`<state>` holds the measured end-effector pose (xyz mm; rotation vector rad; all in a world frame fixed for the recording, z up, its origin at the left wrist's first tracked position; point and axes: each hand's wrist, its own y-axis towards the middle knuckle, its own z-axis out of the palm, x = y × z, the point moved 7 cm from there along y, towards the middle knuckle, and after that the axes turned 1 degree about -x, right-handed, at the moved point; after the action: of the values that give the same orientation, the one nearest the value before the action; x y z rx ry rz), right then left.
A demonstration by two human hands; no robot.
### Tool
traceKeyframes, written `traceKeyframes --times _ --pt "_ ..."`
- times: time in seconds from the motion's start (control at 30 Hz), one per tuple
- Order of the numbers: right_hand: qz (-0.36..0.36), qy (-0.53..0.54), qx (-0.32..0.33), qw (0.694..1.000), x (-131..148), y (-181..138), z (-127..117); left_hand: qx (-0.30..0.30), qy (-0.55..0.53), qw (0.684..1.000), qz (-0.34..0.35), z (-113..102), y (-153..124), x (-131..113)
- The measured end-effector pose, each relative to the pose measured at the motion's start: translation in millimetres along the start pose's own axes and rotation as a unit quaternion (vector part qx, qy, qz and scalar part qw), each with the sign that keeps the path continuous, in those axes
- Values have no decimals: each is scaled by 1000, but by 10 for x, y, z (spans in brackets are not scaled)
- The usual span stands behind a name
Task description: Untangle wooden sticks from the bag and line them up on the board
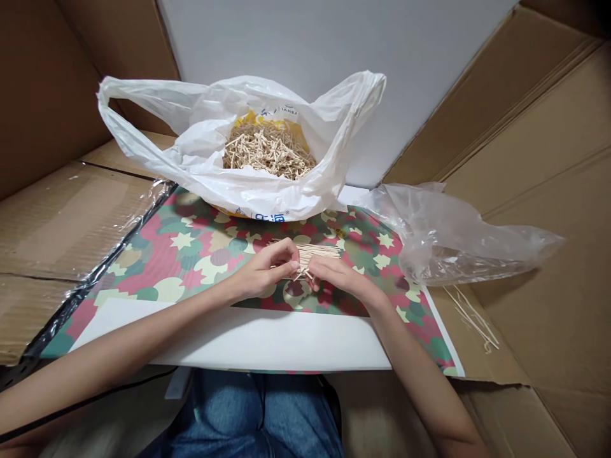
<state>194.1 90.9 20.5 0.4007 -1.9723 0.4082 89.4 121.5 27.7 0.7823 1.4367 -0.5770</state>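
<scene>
My left hand (268, 270) and my right hand (334, 278) meet over a colourful star-patterned sheet (191, 254). Both have their fingers pinched on a bundle of thin pale wooden sticks (319, 252) that lies flat and points to the right. A few sticks near the fingertips are crossed and loose. Behind the hands stands a white plastic bag (248, 165), open at the top, filled with a tangled heap of the same pale sticks (267, 151).
A crumpled clear plastic bag (453, 238) lies to the right. A few stray sticks (472, 318) rest on the cardboard below it. Cardboard panels (539, 191) wall in both sides. A white board (267, 340) lies at the front edge.
</scene>
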Motion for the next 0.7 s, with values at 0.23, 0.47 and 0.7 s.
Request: traceKeyframes --times 0.23,0.47,0.7 --pt "-77 -56 -27 995 38 38 15 25 -20 999 -26 1 -3 10" --pt "-116 -143 -59 981 134 50 81 49 -76 994 -54 78 6 57" --pt "-148 -128 -116 974 161 35 30 18 -128 989 -78 10 8 131"
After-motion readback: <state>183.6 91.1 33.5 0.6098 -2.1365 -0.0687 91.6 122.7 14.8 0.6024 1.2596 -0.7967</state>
